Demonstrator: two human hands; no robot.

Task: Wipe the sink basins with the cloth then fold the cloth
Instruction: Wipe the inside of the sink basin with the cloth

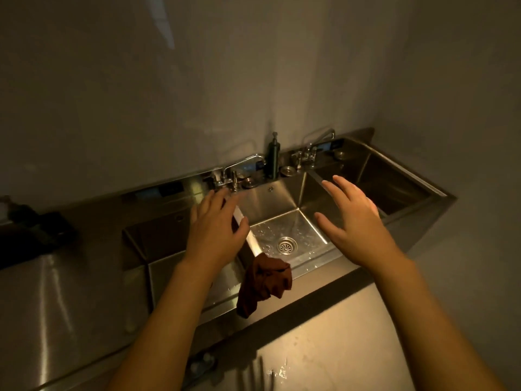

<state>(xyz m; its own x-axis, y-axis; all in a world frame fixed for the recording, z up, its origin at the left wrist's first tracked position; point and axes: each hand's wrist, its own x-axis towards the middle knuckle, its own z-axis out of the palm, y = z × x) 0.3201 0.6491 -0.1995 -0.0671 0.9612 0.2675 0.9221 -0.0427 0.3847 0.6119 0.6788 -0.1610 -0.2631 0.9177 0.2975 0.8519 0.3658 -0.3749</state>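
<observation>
Two bare hands hover over a stainless steel sink unit, and neither holds anything: the left hand [218, 230] is spread flat, fingers loose, above the divider between the left basin [158, 238] and the middle basin [284, 221], just in front of the left faucet [236, 172]; the right hand [353, 221] is likewise released, palm down and fingers apart, over the right side of the middle basin. The dark red-brown cloth [263, 282] lies crumpled on the front rim of the sink, at the near left corner of the middle basin, with one end hanging down the front face, below and between the two hands and touched by neither. The middle basin floor shows water droplets around its drain strainer [287, 245]; a third basin [394, 182] sits to the right, with a second faucet [313, 148] and a dark soap dispenser [274, 158] along the back edge. The wiping looks not yet begun, so the step in hand is probably picking up the cloth. It would go best to gather the bunched part on the rim in one hand rather than pinch the dangling end, open it into a flat pad, then wipe each basin from the walls down toward the drain, pressing into the corners where water collects.
</observation>
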